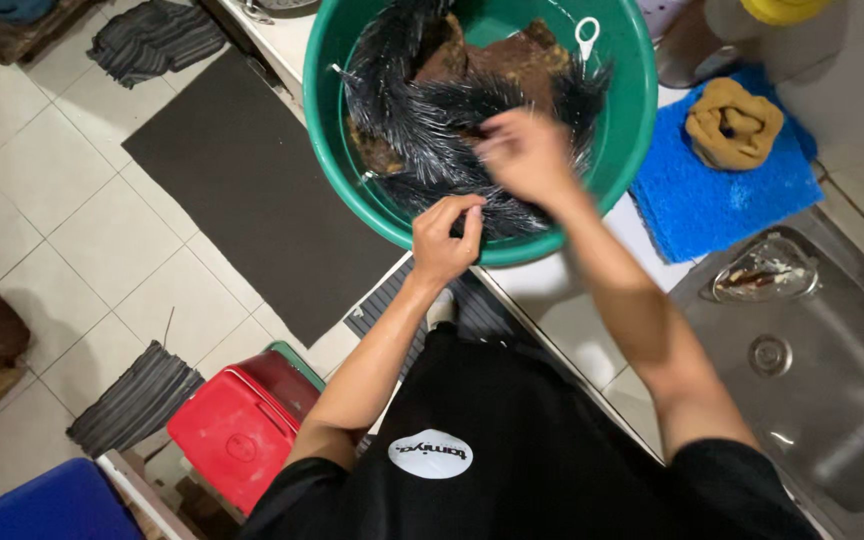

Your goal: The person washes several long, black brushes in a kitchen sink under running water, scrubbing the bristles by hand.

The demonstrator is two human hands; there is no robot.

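A green plastic basin [337, 120] stands at the counter's edge. It holds dark spiky black-and-white quills [432, 120] over brown pieces [522, 55]. My left hand [445, 240] hovers at the basin's near rim, thumb and fingers pinched together on what looks like one thin quill. My right hand [524, 155] reaches into the basin, its fingers down among the quills. It is blurred, so its grip is unclear. A small white loop-shaped tool [587, 35] lies at the basin's far side.
A blue cloth [722, 200] with a brown rag [734, 122] lies right of the basin. A steel sink [812, 370] holds a clear glass dish [764, 270]. On the tiled floor lie a dark mat [242, 170], striped rags [137, 395] and a red box [242, 425].
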